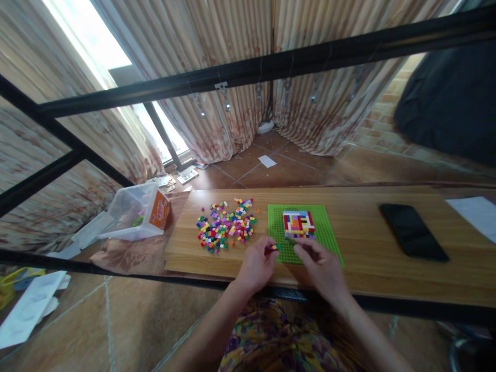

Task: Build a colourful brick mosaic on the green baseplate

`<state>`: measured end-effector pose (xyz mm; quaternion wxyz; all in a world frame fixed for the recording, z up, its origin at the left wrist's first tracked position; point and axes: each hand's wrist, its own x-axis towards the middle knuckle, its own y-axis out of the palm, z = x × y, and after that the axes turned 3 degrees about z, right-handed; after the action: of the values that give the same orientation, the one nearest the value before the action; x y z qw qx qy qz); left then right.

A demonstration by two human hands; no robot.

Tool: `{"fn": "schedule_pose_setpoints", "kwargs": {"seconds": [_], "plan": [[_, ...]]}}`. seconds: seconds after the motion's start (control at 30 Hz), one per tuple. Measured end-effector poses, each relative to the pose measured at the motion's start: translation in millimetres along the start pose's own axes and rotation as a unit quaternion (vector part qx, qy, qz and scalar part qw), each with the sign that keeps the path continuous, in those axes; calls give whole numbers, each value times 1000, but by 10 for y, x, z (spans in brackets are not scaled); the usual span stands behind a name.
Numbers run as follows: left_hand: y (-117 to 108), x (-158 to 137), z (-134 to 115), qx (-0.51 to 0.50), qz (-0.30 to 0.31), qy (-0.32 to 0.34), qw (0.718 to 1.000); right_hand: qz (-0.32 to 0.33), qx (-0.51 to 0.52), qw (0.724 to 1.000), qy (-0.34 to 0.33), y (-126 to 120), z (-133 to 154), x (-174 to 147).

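On the counter point(360, 240), the green plate point(323, 222) lies right of the loose bricks point(227, 228) and carries the brick panel point(299, 223). The left hand point(256, 264) pinches small bricks point(275, 248) over the plate's near left part. The right hand point(321, 266) is narrowed near the panel's near edge; its grip cannot be told. Advisable: align each brick squarely, press straight down, keep fingertips off neighbouring rows.

Washed-out glare from the upper-left window point(96, 39), slight softness elsewhere.
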<state>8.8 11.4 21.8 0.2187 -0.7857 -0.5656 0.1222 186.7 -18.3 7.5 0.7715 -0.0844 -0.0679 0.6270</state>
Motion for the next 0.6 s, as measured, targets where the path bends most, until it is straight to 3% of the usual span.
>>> {"fn": "schedule_pose_setpoints", "kwargs": {"seconds": [0.1, 0.23, 0.6], "plan": [[98, -133, -20, -149, 10, -39, 988, 69, 14, 997, 23, 172, 81, -124], [103, -192, -36, -292, 13, -118, 949, 98, 38, 993, 47, 201, 110, -194], [106, -259, -145, -438, 57, -208, 872, 111, 89, 988, 65, 73, 165, -296]]}}
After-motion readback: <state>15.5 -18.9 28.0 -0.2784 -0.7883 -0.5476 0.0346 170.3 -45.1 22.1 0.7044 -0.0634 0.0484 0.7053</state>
